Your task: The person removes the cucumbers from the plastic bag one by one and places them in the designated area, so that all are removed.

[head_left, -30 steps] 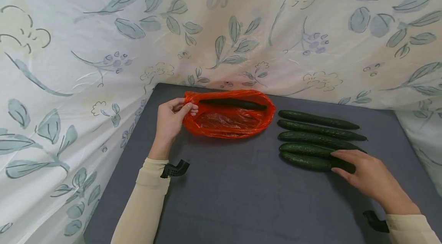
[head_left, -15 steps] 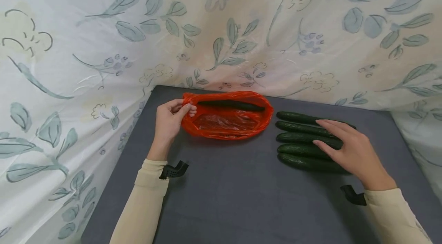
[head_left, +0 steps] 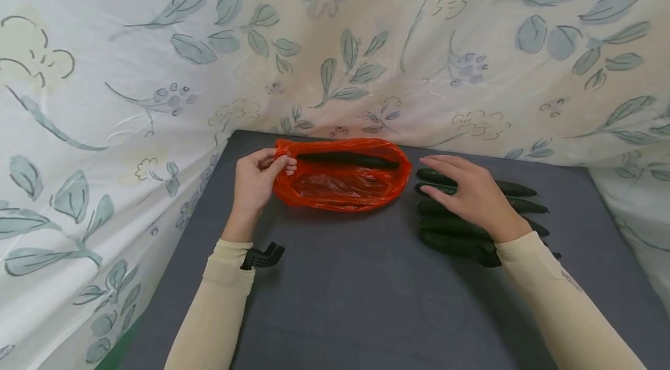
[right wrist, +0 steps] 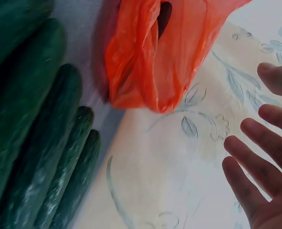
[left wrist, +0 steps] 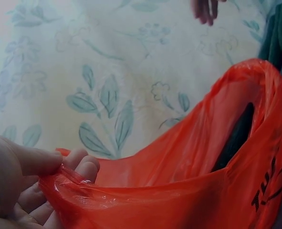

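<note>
My left hand (head_left: 256, 181) pinches the left end of a red plastic bag (head_left: 342, 204), whose mouth gapes upward. One dark green cucumber (head_left: 348, 159) lies inside along the far side; the left wrist view shows its end too (left wrist: 236, 136). Over the row of loose cucumbers (head_left: 452, 244), to the right of the bag, my right hand (head_left: 473, 192) hovers with spread fingers and holds nothing. It and its sleeve cover the middle of the row. In the right wrist view the bag (right wrist: 169, 62) stands apart from the extended fingers (right wrist: 255, 160).
A dark grey table (head_left: 340, 288) carries everything. Behind and to the left hangs a white cloth (head_left: 209, 85) printed with leaves and flowers. Each wrist wears a black camera mount, such as the left one (head_left: 264, 255).
My right hand has left the nearest cucumbers and moved left and away from me, toward the bag. My left hand has kept its grip on the bag.
</note>
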Demonstrator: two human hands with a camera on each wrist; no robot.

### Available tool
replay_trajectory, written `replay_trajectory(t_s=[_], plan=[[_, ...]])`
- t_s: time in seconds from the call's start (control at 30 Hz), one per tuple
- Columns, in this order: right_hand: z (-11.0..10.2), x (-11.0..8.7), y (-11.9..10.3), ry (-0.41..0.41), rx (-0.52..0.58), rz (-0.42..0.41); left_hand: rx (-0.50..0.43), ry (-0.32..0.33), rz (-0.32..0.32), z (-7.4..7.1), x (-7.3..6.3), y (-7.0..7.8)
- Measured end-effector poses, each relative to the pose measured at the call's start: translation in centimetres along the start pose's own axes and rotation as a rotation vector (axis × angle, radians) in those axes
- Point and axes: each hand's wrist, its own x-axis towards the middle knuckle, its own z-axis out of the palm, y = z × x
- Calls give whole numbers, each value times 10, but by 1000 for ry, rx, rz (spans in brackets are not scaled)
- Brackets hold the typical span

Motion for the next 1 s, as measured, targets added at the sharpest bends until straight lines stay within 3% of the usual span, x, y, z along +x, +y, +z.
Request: replay_trajectory(t_s=[0.23,0.5,0.83,1.0], plan=[[15,25,-7,-24,45,10,4,-9,-6,4,1,0],[33,48,-7,-62,69,-33,18,-5,2,6,3,2],[49,70,-7,-187,96,38,5,-12,-2,9,5,0],[58,83,-6,-224,97,23,-2,-11,0,10,5,0]])
